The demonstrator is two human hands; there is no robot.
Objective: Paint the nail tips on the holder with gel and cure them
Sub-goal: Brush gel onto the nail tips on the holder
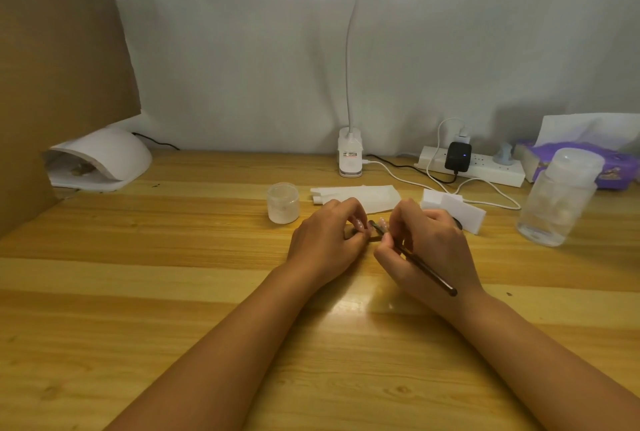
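My left hand (327, 240) curls its fingers round a small dark holder (372, 238) on the wooden table (173, 274); most of the holder is hidden under the fingers, and no nail tip shows clearly. My right hand (429, 247) grips a thin dark brush (427, 273), its handle running back over the hand and its tip (375, 226) meeting the holder between the two hands. A small frosted gel jar (283, 202) stands just left of my left hand. At the far left a white curing lamp (100, 160) sits with its opening facing right.
A folded white tissue (356, 198) lies behind the hands, white sponge blocks (453, 208) to the right. A clear plastic bottle (557, 202), a purple tissue pack (588, 160), a power strip (485, 167) with cables and a clip desk lamp (350, 156) stand at the back. Cardboard (52, 66) walls the left side.
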